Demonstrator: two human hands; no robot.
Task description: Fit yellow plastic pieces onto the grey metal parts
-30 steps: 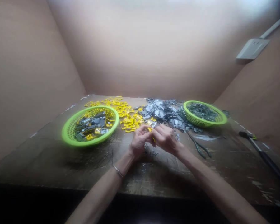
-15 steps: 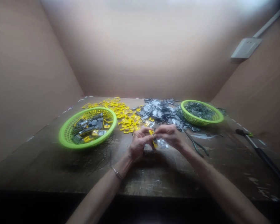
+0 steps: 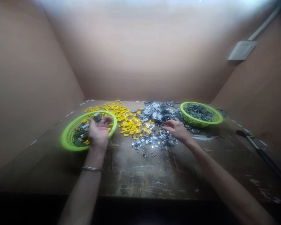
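Note:
Over the right part of the left green basket (image 3: 65, 142), my left hand (image 3: 98, 132) is turned palm up with thumb and fingers apart. A grey piece (image 3: 97, 117) shows just beyond its thumb; whether they touch I cannot tell. Grey and yellow pieces fill that basket. My right hand (image 3: 177, 129) is by the near edge of the grey plate pile (image 3: 155, 112), its fingertips drawn together above small silver parts (image 3: 158, 140). Anything in that pinch is too small to make out.
Yellow frames (image 3: 131, 126) lie heaped at the middle left. A second green basket (image 3: 196, 123) with dark pieces stands at the right. Farther right are a black-handled tool (image 3: 269, 162) and a white strip (image 3: 204, 137). A wall socket (image 3: 242, 50) is above.
The hands have parted. My left hand moved left from the middle to the basket, and the yellow piece between the hands is no longer there. My right hand shifted slightly, uncovering the small silver parts.

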